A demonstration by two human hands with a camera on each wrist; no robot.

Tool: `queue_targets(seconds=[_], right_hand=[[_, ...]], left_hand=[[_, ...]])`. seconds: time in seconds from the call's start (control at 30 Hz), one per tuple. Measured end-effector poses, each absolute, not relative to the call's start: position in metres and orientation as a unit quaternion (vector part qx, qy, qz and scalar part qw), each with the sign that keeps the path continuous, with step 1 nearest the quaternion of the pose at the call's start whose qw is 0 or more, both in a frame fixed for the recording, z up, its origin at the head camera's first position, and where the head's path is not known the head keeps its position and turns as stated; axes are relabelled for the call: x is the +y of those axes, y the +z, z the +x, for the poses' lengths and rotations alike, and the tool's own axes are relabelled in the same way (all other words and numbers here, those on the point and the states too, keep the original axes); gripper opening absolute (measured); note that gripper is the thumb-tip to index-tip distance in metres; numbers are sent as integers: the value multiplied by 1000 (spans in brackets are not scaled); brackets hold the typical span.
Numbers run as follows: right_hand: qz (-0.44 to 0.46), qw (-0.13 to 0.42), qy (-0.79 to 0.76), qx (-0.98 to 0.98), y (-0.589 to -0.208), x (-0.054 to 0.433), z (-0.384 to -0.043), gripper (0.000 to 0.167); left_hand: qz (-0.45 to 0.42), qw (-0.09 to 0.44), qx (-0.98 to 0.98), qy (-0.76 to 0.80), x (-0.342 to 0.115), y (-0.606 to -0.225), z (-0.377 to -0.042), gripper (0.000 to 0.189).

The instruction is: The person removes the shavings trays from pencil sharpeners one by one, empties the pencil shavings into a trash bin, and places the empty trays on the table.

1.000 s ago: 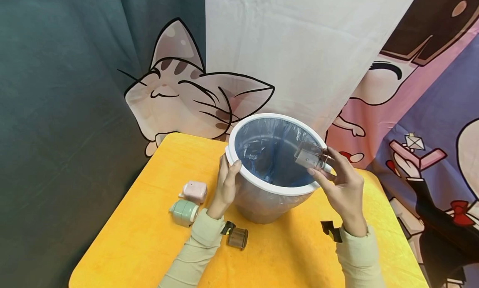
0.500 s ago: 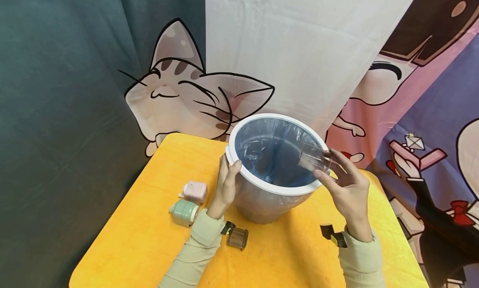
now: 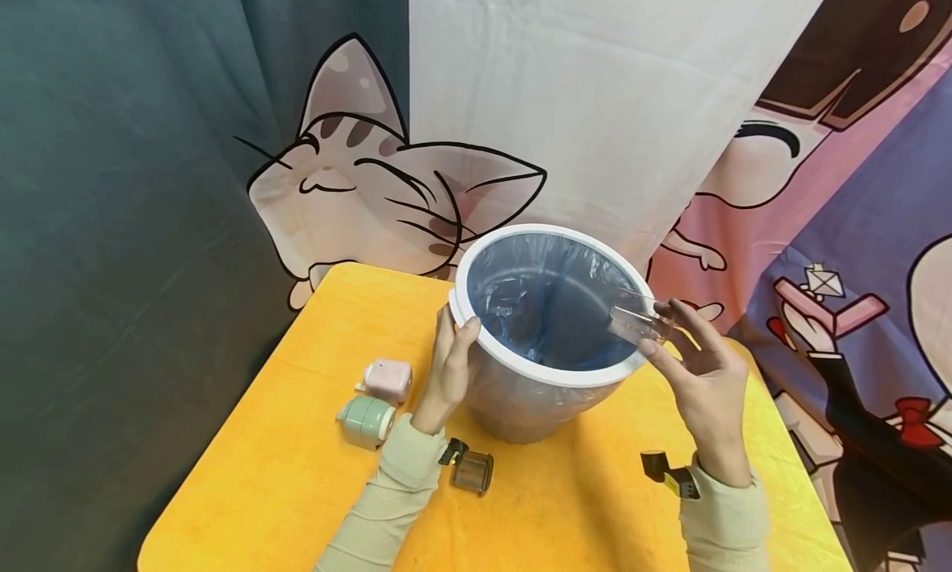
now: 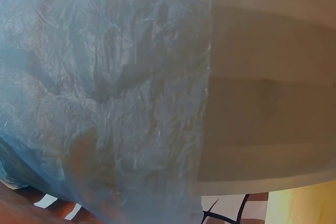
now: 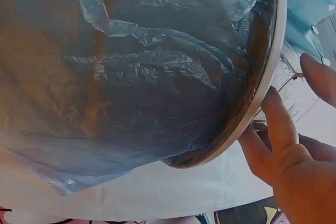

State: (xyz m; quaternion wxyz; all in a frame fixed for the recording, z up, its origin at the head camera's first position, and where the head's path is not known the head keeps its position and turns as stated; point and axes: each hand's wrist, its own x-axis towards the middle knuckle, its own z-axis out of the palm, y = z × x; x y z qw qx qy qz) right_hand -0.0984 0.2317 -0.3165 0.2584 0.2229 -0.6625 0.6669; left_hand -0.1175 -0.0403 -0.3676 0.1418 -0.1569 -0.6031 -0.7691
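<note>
A trash can [image 3: 521, 415] with a white rim stands on the yellow table, lined with a thin bluish plastic bag [image 3: 521, 274]. At the can's left side, my left hand [image 3: 449, 369] grips it just under the rim, thumb toward me. Between thumb and fingers my right hand [image 3: 702, 382] holds a small clear plastic container [image 3: 632, 325] over the right part of the rim, partly above the opening. In the right wrist view, fingertips and the clear container [image 5: 286, 80] are close to the rim. Bag and can wall [image 4: 262, 103] fill the left wrist view.
Left of the can lie a small pink container [image 3: 388, 380] and a green one [image 3: 366, 421], side by side. A brown see-through container [image 3: 473, 473] lies near my left wrist. Behind the yellow table [image 3: 283, 489] hangs a printed cloth [image 3: 610, 101] with cartoon figures.
My right hand has shifted right and slightly down, drawing the clear container toward the can's right rim and turning it. The left hand and the can stay put.
</note>
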Motion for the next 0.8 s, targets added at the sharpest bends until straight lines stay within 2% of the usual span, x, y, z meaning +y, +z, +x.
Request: queue_targets(seconds=[0.8], right_hand=[[200,249,748,-581,-323,252,-86,55]], left_hand=[[-167,148,-599,-769,-39,-367,-117,59]])
